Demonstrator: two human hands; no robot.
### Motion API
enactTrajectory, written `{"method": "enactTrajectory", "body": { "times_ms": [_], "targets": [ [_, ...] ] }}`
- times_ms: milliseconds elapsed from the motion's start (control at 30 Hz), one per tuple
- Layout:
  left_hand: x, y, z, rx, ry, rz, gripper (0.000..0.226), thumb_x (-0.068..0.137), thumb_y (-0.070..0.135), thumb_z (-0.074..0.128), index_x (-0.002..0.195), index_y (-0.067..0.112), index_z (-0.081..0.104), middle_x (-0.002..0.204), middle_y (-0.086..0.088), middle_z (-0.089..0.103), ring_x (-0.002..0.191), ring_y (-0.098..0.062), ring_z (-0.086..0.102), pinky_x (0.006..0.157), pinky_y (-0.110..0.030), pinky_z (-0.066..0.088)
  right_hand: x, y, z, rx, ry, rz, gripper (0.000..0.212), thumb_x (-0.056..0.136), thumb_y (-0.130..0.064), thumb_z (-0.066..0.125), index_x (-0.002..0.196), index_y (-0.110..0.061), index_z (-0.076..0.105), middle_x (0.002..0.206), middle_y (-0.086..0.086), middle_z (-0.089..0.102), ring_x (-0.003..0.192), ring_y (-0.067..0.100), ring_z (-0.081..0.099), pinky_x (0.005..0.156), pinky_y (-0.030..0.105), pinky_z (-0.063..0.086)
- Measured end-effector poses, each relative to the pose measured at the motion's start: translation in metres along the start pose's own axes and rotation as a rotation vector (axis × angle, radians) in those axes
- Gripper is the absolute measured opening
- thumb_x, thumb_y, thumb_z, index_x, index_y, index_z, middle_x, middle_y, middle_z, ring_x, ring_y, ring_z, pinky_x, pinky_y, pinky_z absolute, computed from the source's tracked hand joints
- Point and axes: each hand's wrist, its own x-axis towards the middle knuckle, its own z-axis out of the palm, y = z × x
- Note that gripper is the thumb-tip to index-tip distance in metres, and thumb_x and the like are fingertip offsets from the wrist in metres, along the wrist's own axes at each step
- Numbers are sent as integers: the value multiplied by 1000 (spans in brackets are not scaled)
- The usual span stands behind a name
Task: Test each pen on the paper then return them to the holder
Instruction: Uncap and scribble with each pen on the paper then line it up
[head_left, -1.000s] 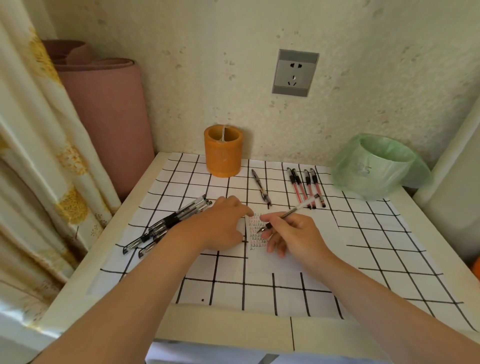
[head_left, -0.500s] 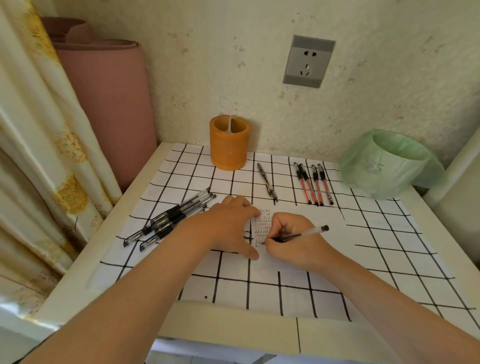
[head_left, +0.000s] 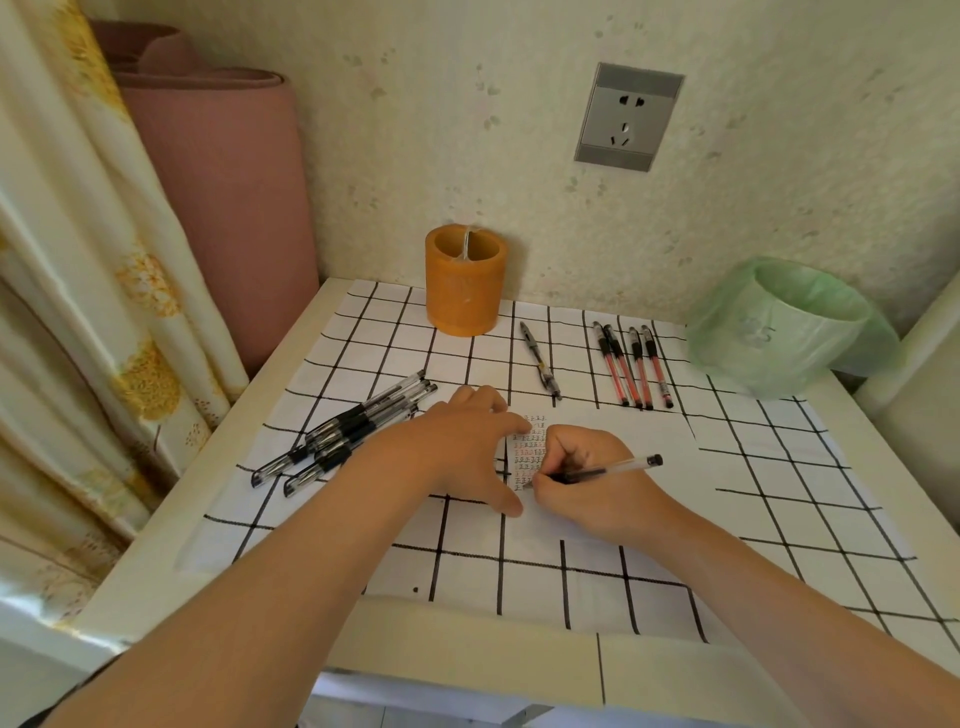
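My right hand (head_left: 587, 478) grips a clear black-ink pen (head_left: 618, 469), its tip down on the white paper (head_left: 623, 431) among rows of small red and black marks. My left hand (head_left: 462, 441) presses flat on the paper's left edge with fingers spread. An orange pen holder (head_left: 464, 283) stands at the back by the wall. Several black pens (head_left: 348, 431) lie bunched on the left. One dark pen (head_left: 541, 359) lies alone behind the paper. Several red pens (head_left: 631, 365) lie side by side to its right.
The small table has a black-grid white cover (head_left: 769, 467). A bin lined with a green bag (head_left: 789, 325) sits at the back right. A pink roll (head_left: 228, 197) and a curtain (head_left: 78, 312) stand on the left. A wall socket (head_left: 627, 117) is above.
My right hand turned the pen from pointing up-right to lying nearly level and brought its tip down onto the marks lower on the paper. My left hand stayed on the paper.
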Motion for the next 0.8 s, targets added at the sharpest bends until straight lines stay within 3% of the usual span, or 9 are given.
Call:
{"method": "enactTrajectory", "body": {
  "times_ms": [100,400,800],
  "targets": [
    [0,2,-1,-1,0,-5,98,71,57,79,152,36,28,149,7,24,139,-16,18,110,-36,30,-1,1,0,8,3,-2,20,78,2,67,68,-12,58,66,-2,61,59,12,55,52,27,43],
    [-2,2,-2,-8,0,-7,97,72,56,79,152,36,28,147,8,25,138,-15,19,109,-36,31,-2,-1,2,-18,19,-5,27,76,5,69,64,-16,55,62,-13,59,57,1,54,51,18,41],
    [0,2,-1,-10,-8,-12,98,71,56,79,152,35,28,147,8,25,137,-15,20,110,-36,32,-2,2,1,6,0,-38,17,75,-1,68,66,-9,57,65,-3,61,59,10,56,52,28,45]
  ]
}}
